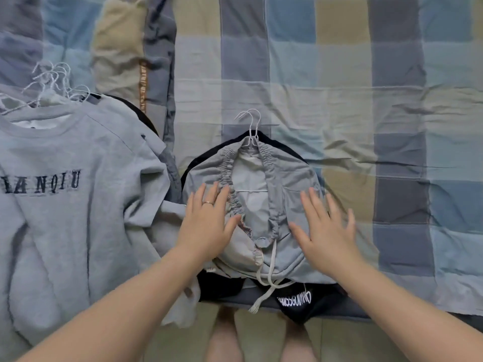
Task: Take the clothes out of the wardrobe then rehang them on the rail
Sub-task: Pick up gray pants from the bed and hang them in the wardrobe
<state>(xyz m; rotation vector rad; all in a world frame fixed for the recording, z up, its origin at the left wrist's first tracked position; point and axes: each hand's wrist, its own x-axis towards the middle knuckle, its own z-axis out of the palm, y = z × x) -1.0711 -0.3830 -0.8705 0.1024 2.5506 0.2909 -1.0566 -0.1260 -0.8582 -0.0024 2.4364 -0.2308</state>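
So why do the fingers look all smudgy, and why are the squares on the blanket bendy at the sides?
Head view: the right hand looks smeared, probably motion blur, the left hand a little too. Head view: the wide lens bows the lines of the checked blanket near the edges. Head view: soft, even light, no glare, only faint shadows by the hands.

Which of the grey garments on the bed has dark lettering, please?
The grey sweatshirt on the left: dark letters run across its chest, while the grey drawstring shorts in the middle are plain.
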